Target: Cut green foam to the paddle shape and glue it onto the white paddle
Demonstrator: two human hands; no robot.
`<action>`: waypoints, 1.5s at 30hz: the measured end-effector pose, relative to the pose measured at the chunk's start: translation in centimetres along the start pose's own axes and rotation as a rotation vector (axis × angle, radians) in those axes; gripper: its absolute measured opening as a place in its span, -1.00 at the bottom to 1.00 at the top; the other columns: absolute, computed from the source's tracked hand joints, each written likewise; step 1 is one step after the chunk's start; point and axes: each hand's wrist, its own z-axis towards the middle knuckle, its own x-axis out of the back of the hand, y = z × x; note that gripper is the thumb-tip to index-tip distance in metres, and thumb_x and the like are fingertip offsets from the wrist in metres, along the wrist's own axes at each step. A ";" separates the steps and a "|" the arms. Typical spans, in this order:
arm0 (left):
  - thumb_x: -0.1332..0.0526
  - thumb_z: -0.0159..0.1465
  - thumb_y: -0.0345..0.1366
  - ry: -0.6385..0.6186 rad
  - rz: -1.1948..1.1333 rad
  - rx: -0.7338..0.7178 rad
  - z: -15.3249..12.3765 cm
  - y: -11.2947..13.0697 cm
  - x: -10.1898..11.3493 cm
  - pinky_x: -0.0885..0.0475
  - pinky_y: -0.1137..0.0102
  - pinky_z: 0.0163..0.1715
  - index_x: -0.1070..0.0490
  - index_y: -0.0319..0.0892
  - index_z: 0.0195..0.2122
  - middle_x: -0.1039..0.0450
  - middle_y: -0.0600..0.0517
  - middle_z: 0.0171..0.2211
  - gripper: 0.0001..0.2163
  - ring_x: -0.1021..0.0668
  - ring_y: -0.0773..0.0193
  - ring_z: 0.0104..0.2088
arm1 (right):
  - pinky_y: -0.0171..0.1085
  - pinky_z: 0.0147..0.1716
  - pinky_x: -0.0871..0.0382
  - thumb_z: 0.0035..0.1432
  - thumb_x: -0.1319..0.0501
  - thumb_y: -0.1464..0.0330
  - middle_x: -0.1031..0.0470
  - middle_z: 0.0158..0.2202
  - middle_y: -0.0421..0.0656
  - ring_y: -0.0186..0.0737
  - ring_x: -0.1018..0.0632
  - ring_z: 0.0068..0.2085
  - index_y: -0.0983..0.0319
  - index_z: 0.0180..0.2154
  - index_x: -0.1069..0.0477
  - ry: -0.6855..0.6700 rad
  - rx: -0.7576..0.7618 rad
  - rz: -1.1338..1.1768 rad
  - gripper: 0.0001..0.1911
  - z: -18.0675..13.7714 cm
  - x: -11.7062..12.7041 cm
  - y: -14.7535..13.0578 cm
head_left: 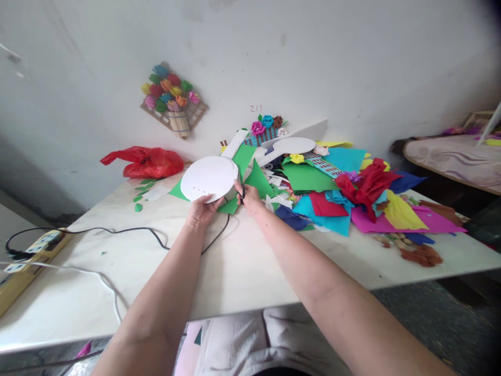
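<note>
My left hand [202, 208] grips the near edge of a round white foam disc [210, 177] and holds it tilted above the white table [242, 266]. Green paper [258, 180] lies under and behind the disc. My right hand [249, 197] is closed round a small black tool [242, 192] at the disc's right edge. A black cable [213, 240] runs from that spot down and left across the table. What the tool is I cannot make out.
A heap of coloured paper sheets [352, 201] covers the right half of the table. A red plastic bag [146, 162] lies at the back left, with green paper leaves [140, 197] near it. A power strip [37, 245] sits at the left edge. Paper-flower craft [172, 99] hangs on the wall.
</note>
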 end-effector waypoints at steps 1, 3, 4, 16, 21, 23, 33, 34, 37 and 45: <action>-0.03 0.04 -0.72 0.005 0.012 -0.012 0.0 0.1 0.1 -0.59 0.25 -0.34 -0.35 -0.18 0.04 -0.55 -0.05 -0.22 -0.45 -0.61 0.17 -0.32 | -0.44 -0.74 -0.13 -0.09 -0.31 0.01 -0.26 -0.75 -0.36 -0.50 -0.27 -0.74 0.24 -0.54 -0.27 -0.007 -0.004 0.000 -0.55 0.0 -0.1 0.1; -0.05 0.04 -0.70 0.028 0.031 -0.055 0.0 0.0 0.1 -0.59 0.27 -0.35 -0.37 -0.18 0.02 -0.55 -0.02 -0.25 -0.48 -0.61 0.20 -0.36 | -0.44 -0.74 -0.15 -0.07 -0.30 0.03 -0.27 -0.75 -0.35 -0.50 -0.28 -0.75 0.25 -0.54 -0.28 -0.020 -0.006 -0.009 -0.57 -0.1 -0.2 0.2; -0.06 0.05 -0.69 0.050 0.034 -0.087 0.0 -0.1 0.0 -0.58 0.29 -0.33 -0.38 -0.17 0.00 -0.55 -0.01 -0.25 -0.49 -0.60 0.22 -0.36 | -0.44 -0.73 -0.15 -0.05 -0.30 0.04 -0.27 -0.75 -0.35 -0.49 -0.28 -0.75 0.25 -0.54 -0.28 -0.027 -0.005 -0.017 -0.58 -0.1 -0.3 0.3; -0.20 0.15 -0.49 -0.031 -0.137 -0.371 -0.7 -1.4 -1.2 -0.40 0.26 0.05 -0.38 -0.13 -0.02 -0.52 0.00 -0.07 -0.64 -0.46 0.19 0.07 | -0.45 -0.70 -0.18 -0.05 -0.28 0.04 -0.27 -0.73 -0.35 -0.48 -0.32 -0.73 0.24 -0.56 -0.25 -0.042 -0.014 -0.052 -0.58 -1.6 -1.6 -0.2; -0.18 0.13 -0.53 -0.179 0.012 -0.278 -0.5 -2.5 -1.6 -0.39 0.32 0.04 -0.45 -0.20 -0.14 -0.55 -0.05 -0.13 -0.73 -0.50 0.17 0.02 | -0.43 -0.73 -0.16 -0.07 -0.28 -0.02 -0.26 -0.74 -0.35 -0.46 -0.33 -0.73 0.23 -0.57 -0.24 -0.010 0.030 -0.073 -0.53 -1.3 -1.8 0.6; -0.15 0.14 -0.56 -0.156 0.029 -0.235 -0.4 -2.7 -1.8 -0.42 0.33 0.01 -0.45 -0.21 -0.15 -0.55 -0.04 -0.15 -0.73 -0.52 0.18 -0.01 | -0.44 -0.74 -0.15 -0.08 -0.29 -0.02 -0.25 -0.74 -0.35 -0.45 -0.33 -0.74 0.23 -0.57 -0.25 -0.006 0.016 -0.071 -0.53 -1.3 -2.0 0.8; -0.02 0.12 -0.69 0.037 -0.050 -0.159 -0.5 -1.2 -1.5 -0.53 0.30 -0.14 -0.34 -0.13 0.07 -0.49 0.00 -0.02 -0.47 -0.51 0.15 0.01 | -0.49 -0.81 0.01 -0.04 -0.28 0.01 -0.31 -0.73 -0.34 -0.48 -0.35 -0.74 0.25 -0.47 -0.31 -0.092 -0.092 0.030 -0.57 -1.9 -1.6 0.0; -0.02 0.11 -0.70 0.036 -0.061 -0.153 -0.6 -1.1 -1.6 -0.53 0.29 -0.15 -0.33 -0.12 0.08 -0.48 0.01 -0.01 -0.46 -0.51 0.14 0.01 | -0.49 -0.82 0.04 -0.05 -0.28 -0.01 -0.32 -0.73 -0.33 -0.47 -0.36 -0.73 0.26 -0.45 -0.33 -0.100 -0.090 0.037 -0.55 -1.9 -1.5 0.0; -0.01 0.10 -0.71 0.033 -0.103 -0.114 -0.8 -1.2 -1.6 -0.55 0.28 -0.17 -0.29 -0.11 0.13 -0.49 0.01 -0.02 -0.41 -0.53 0.13 -0.02 | -0.48 -0.83 0.08 -0.10 -0.27 -0.08 -0.34 -0.72 -0.31 -0.46 -0.37 -0.73 0.27 -0.41 -0.35 -0.118 -0.069 0.058 -0.48 -1.8 -1.0 -0.1; -0.04 0.10 -0.72 -0.012 -0.134 -0.071 -0.5 -1.5 -1.0 -0.55 0.27 -0.15 -0.24 -0.12 0.18 -0.51 -0.02 -0.03 -0.37 -0.58 0.15 -0.11 | -0.47 -0.81 0.07 -0.11 -0.21 -0.17 -0.38 -0.69 -0.28 -0.43 -0.41 -0.70 0.27 -0.39 -0.32 -0.134 -0.057 0.053 -0.40 -1.6 -0.5 -0.1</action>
